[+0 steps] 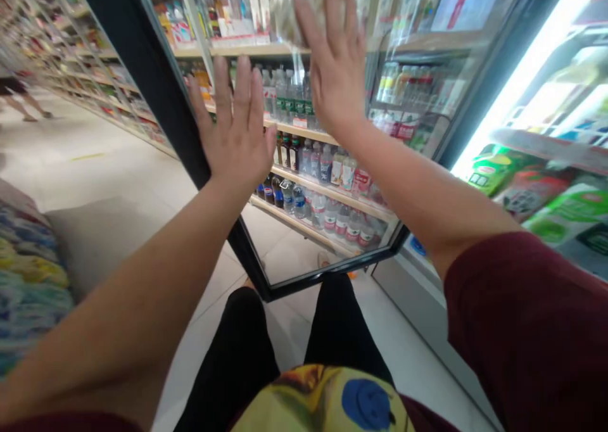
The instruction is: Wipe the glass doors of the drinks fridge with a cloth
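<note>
An open glass cooler door (142, 71) with a black frame stands tilted in front of me. My left hand (237, 118) lies flat against its glass near the left frame, fingers stretched out, holding nothing. Higher up and to the right, my right hand (339, 71) presses a crumpled pale cloth (287, 17) against the glass. Its fingers are spread over the cloth, which is blurred and partly hidden behind them. Shelves of drink bottles (289, 99) show through or in the glass.
To the right, the lit cooler (408, 299) holds green and red packs (503, 166). Long store shelves (95, 71) run along the left, where another person's legs (21, 96) are visible. Stacked colourful packages (33, 280) stand at the near left. My knees are close below the door's bottom edge.
</note>
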`<action>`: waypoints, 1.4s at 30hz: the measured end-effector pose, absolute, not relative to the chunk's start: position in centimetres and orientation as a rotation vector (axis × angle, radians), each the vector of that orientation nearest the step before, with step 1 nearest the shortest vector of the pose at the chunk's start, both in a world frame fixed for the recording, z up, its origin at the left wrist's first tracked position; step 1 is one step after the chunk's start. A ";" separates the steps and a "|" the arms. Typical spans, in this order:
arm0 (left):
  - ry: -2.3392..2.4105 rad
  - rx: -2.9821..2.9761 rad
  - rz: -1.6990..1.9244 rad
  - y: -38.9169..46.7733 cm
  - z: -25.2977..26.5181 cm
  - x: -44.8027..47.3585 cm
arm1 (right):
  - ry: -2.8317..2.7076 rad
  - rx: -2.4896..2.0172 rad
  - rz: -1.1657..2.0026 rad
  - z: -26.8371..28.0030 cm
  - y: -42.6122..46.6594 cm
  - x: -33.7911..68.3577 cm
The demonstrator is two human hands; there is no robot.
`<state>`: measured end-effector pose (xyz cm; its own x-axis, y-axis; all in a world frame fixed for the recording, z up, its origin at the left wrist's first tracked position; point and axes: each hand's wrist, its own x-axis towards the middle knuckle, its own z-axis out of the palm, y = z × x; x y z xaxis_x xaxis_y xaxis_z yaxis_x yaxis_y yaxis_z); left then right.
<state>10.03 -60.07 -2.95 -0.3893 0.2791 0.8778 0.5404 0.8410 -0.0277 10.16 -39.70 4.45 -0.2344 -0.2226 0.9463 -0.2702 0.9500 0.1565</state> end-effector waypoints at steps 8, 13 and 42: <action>-2.057 -0.523 -0.400 -60.2 -6.8 10.8 | -1.904 0.445 0.119 5.2 -37.9 9.4; -2.105 -0.474 -0.356 -59.9 -6.8 10.3 | -1.814 0.271 0.127 5.0 -39.3 7.6; -1.857 -0.480 -0.357 -60.1 -11.3 10.5 | -1.880 0.267 0.280 -6.3 -42.5 8.3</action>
